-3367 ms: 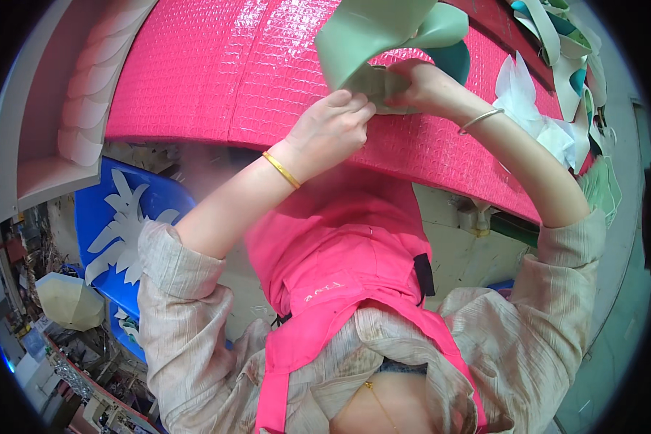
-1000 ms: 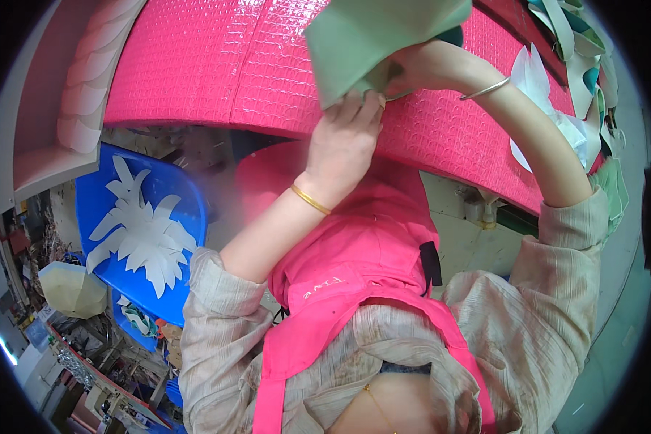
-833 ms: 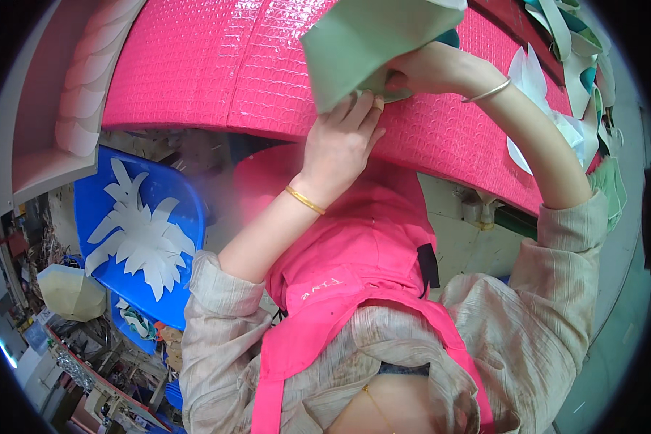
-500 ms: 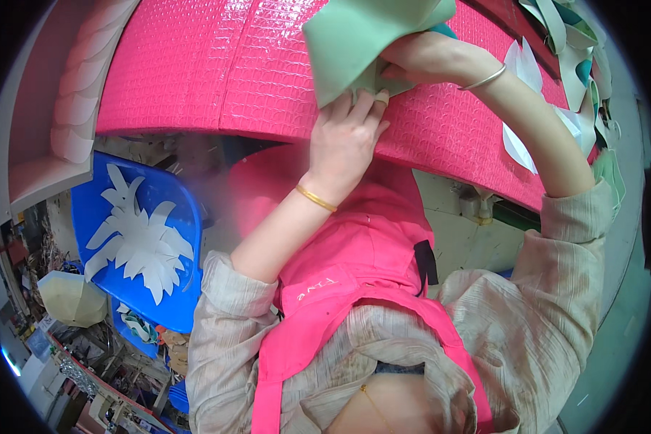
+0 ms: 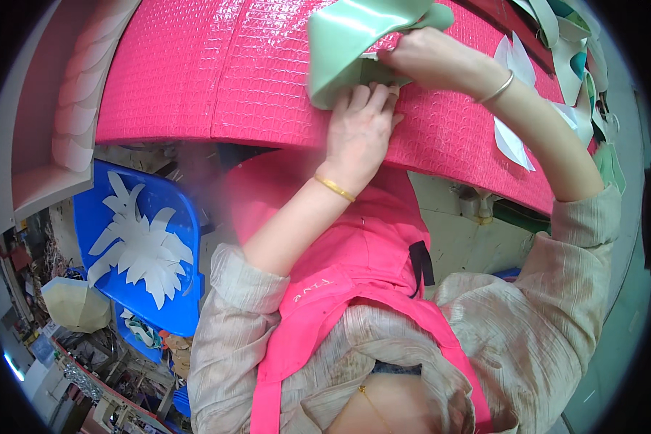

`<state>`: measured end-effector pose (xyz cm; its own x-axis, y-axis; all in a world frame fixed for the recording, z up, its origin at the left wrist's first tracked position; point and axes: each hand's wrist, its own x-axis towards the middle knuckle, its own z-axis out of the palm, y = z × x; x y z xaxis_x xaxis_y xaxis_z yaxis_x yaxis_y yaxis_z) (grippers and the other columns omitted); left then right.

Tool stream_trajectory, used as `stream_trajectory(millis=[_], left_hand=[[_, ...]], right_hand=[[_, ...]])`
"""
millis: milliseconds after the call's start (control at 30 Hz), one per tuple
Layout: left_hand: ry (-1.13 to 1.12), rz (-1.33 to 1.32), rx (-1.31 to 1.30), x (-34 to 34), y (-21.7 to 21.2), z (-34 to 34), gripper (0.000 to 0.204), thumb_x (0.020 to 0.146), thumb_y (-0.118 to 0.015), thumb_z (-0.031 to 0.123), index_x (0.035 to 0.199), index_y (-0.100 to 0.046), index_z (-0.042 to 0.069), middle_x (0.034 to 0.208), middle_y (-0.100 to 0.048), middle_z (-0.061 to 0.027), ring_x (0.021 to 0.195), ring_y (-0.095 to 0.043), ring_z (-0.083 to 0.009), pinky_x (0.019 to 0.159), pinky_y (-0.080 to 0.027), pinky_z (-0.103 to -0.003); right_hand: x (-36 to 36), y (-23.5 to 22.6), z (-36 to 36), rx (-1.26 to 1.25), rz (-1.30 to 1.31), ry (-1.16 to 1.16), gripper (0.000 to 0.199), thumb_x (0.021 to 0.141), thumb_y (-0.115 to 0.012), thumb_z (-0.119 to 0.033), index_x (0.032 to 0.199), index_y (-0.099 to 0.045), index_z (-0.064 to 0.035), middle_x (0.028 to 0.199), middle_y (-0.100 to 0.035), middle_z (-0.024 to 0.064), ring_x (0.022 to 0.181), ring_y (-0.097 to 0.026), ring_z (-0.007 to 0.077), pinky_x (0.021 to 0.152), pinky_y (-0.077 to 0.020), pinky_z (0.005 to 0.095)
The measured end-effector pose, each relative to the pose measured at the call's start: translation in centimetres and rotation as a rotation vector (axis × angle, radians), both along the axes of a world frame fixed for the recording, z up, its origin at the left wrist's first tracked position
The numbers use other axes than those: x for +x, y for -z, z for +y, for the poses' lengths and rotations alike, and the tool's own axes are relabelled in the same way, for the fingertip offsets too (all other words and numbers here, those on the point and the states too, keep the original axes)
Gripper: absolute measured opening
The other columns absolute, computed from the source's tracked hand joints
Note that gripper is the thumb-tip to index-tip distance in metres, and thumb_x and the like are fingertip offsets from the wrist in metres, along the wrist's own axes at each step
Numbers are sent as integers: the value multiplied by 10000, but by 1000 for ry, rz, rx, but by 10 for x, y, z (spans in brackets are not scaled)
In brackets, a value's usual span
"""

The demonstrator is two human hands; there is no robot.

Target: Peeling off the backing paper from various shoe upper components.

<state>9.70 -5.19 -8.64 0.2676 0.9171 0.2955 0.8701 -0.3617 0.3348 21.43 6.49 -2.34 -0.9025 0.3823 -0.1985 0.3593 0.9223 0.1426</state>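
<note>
A smooth, pale green leather-like sheet (image 5: pixel 340 32) lies bent and folded over on the bright pink padded table (image 5: pixel 173 79). My left hand (image 5: pixel 362 134) is at the sheet's near edge, its curled fingers gripping that edge against the table. To the right, my right hand (image 5: pixel 434 58) is closed beside the raised fold of the sheet. A small pale edge shows by its fingertips, but I cannot make out what it pinches. The sheet's far end runs out of the picture at the top.
White cut-out pieces (image 5: pixel 512 108) lie on the table to the right, near a pile of green and white scraps (image 5: pixel 575 54). At the left, a blue chair (image 5: pixel 184 217) carries a white leaf-like cut-out (image 5: pixel 148 249). Beyond it stands a grey tray-like frame (image 5: pixel 14 130) with overlapping pale pieces.
My right hand has come out from under the sheet's fold and moved slightly up and right. My left hand has shifted a little right along the sheet, which now bends up more.
</note>
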Motion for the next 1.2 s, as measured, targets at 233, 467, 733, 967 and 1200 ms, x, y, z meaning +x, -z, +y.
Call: stream_trajectory(millis=[233, 467, 733, 967, 1200], left_hand=[[15, -27, 150, 6, 11, 8, 357, 736, -551, 171, 1049, -517, 2, 1022, -476, -122, 984, -446, -267, 880, -367, -393], [-64, 93, 177, 22, 11, 11, 378, 759, -537, 191, 1092, -489, 18, 1056, -475, -110, 1028, -434, -262, 881, -358, -437], [-64, 52, 110, 29, 10, 17, 388, 772, -524, 229, 1121, -487, 64, 1041, -475, -75, 974, -444, -245, 854, -361, -455], [-226, 308, 97, 51, 13, 21, 425, 777, -502, 344, 1102, -503, 70, 1054, -441, -104, 1021, -385, -307, 847, -309, -576], [57, 227, 142, -40, -11, -10, 326, 705, -489, 96, 984, -521, -70, 928, -529, -139, 906, -509, -229, 873, -370, -330]], right_hand=[[11, 8, 13, 14, 149, -36, 93, 607, -596, -74, 686, -589, -26, 631, -596, 110, 637, -611, 227, 575, -482, 316], [2, 9, 12, 158, -33, -217, 57, 651, -553, -98, 618, -593, -73, 612, -594, 79, 601, -603, 208, 547, -481, 288], [25, 31, 29, 358, -48, -203, 175, 678, -546, -160, 798, -603, -46, 698, -602, 107, 648, -605, 212, 574, -481, 291], [16, 23, 12, 605, 255, -216, 306, 706, -533, -156, 999, -527, -70, 831, -606, 74, 753, -598, 196, 669, -478, 277], [36, 53, -57, -295, 490, 183, 491, 825, -480, -247, 1269, -339, -94, 1287, -370, 94, 1212, -308, 259, 998, -260, 375]])
